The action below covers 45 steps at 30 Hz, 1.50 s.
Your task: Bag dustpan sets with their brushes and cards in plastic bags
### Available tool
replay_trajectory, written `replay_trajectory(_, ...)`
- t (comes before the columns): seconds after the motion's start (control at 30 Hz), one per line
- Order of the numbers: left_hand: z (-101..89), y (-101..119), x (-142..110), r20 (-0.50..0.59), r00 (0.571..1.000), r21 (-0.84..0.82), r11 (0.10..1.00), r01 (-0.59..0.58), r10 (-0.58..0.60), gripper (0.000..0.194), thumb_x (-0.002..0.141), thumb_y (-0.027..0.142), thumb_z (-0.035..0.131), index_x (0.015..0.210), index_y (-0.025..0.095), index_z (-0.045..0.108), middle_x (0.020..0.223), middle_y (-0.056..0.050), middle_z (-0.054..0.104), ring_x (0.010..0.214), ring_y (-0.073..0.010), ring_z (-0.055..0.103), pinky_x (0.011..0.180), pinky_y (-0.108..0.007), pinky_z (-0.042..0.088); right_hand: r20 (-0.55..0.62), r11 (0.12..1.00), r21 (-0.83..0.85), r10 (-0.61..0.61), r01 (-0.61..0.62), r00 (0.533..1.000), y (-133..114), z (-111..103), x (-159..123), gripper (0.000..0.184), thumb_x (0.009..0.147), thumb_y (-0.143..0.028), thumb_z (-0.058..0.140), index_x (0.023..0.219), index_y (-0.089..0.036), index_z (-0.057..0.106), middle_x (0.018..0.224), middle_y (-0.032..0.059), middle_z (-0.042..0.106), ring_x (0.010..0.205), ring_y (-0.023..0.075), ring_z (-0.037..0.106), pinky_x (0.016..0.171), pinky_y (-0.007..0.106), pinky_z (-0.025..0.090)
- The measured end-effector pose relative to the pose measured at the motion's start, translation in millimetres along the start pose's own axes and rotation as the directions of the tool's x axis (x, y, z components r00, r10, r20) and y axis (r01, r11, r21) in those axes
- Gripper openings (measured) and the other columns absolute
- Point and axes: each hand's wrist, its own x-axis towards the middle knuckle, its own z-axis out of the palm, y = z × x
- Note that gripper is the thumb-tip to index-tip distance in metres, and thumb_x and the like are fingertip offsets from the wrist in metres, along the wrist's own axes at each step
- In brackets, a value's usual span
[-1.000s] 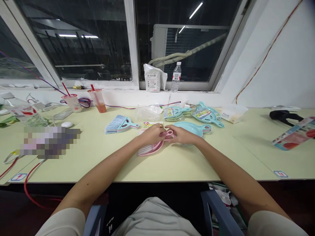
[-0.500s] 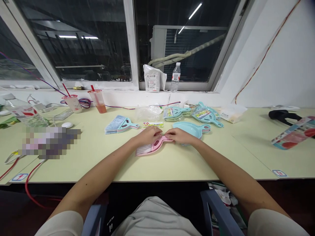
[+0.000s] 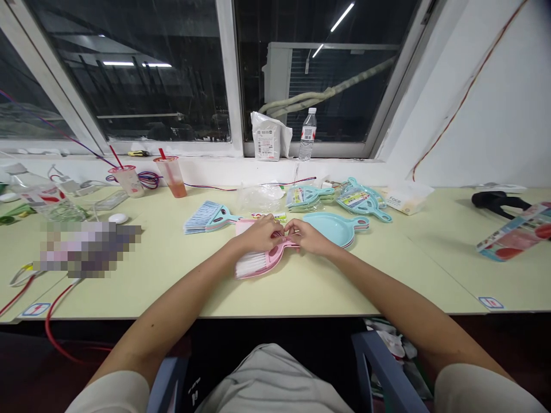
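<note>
Over the pale table, both hands angle inward, fingers bent.

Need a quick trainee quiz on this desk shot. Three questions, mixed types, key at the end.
1. Multiple choice: the left hand and right hand are at a brush with bristles that are: A) blue, B) white, C) black.
2. True or false: the water bottle stands right of the white packet.
3. Fill in: the drink cups each have a ____ straw.

Key: 1 B; 2 true; 3 red.
</note>
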Motion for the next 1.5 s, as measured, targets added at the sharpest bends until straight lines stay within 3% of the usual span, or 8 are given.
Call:
replay_trajectory(0.2,1.9,2,0,-0.015,1.000,0.037,0.999,-0.005,0.006,0.022,0.097,0.035,0.054,0.084,0.020,0.062,0.084,-0.008,0.062,0.097,-0.0262,0.050,0.087,-0.038,0.038,-0.004,0.999,-0.022,0.025,-0.025,1.000,1,2,1,0.021,0.086,-0.037,0.066,0.097,-0.023,0.055,0.080,-0.0024,0.058,0.055,0.0107,0.056,0.047,0.023,0.045)
replay_trajectory(0.47,8.2,0,1,-0.010,1.000,0.080,0.997,-0.025,0.026,0.022,0.098,0.029,0.047,0.090,0.018,0.065,0.085,-0.010,0.060,0.095,-0.0265,0.050,0.087,-0.039,0.039,0.294,0.980,-0.030,0.196,-0.196,0.935,-10,-18,-5,0.036,0.089,-0.052,0.067,0.082,-0.017,0.060,0.062,0.0024,0.064,0.049,0.0116,0.056,0.046,0.023,0.043)
replay_trajectory(0.77,7.9,3,5,-0.031,0.998,0.163,0.985,-0.053,0.059,0.016,0.094,0.027,0.051,0.091,0.019,0.064,0.084,-0.010,0.060,0.092,-0.0271,0.052,0.081,-0.039,0.041,0.158,0.961,0.065,0.256,-0.269,0.954,-12,-11,-4,0.027,0.078,-0.037,0.076,0.075,-0.018,0.057,0.055,-0.0016,0.055,0.046,0.0093,0.047,0.041,0.022,0.036)
replay_trajectory(0.9,12.9,0,4,-0.046,0.998,0.138,0.990,-0.037,0.044,0.017,0.095,0.026,0.051,0.091,0.018,0.065,0.085,-0.009,0.061,0.092,-0.0263,0.053,0.083,-0.039,0.042,0.189,0.968,0.037,0.238,-0.250,0.953,-8,-12,-2,0.026,0.081,-0.041,0.072,0.077,-0.019,0.058,0.058,-0.0006,0.057,0.047,0.0107,0.048,0.044,0.023,0.036)
replay_trajectory(1.0,16.6,-5,2,-0.047,0.998,0.082,0.996,-0.027,0.031,0.022,0.097,0.028,0.049,0.092,0.018,0.067,0.087,-0.009,0.064,0.093,-0.0251,0.056,0.086,-0.039,0.044,0.121,0.962,-0.172,0.233,-0.211,0.965,-6,-13,-2,0.026,0.084,-0.042,0.066,0.075,-0.019,0.057,0.058,-0.0015,0.055,0.049,0.0115,0.046,0.046,0.025,0.031)
replay_trajectory(1.13,18.4,-14,-1,-0.042,0.999,0.010,1.000,-0.011,0.011,0.027,0.099,0.025,0.043,0.100,0.019,0.069,0.097,-0.008,0.070,0.097,-0.0239,0.060,0.090,-0.038,0.045,0.079,0.896,-0.443,0.080,-0.037,0.994,-1,-12,-2,0.027,0.087,-0.039,0.059,0.069,-0.018,0.058,0.065,-0.0009,0.056,0.061,0.0133,0.047,0.055,0.026,0.030)
replay_trajectory(1.37,27.8,-24,-4,-0.036,0.999,0.040,0.999,-0.001,0.003,0.028,0.097,0.021,0.043,0.103,0.018,0.071,0.097,-0.009,0.071,0.096,-0.0236,0.062,0.089,-0.037,0.047,0.087,0.898,-0.433,-0.038,0.072,0.995,8,-6,0,0.016,0.088,-0.026,0.057,0.091,-0.018,0.071,0.092,0.0042,0.071,0.082,0.0186,0.061,0.074,0.029,0.043)
replay_trajectory(1.5,28.8,-26,-1,-0.068,0.998,0.075,0.997,0.008,-0.003,0.031,0.100,0.027,0.042,0.103,0.018,0.071,0.100,-0.009,0.071,0.100,-0.0244,0.061,0.093,-0.038,0.047,0.092,0.878,-0.453,-0.127,0.155,0.988,0,0,-5,0.023,0.095,-0.035,0.057,0.100,-0.019,0.073,0.098,0.0072,0.072,0.087,0.0209,0.063,0.079,0.032,0.046)
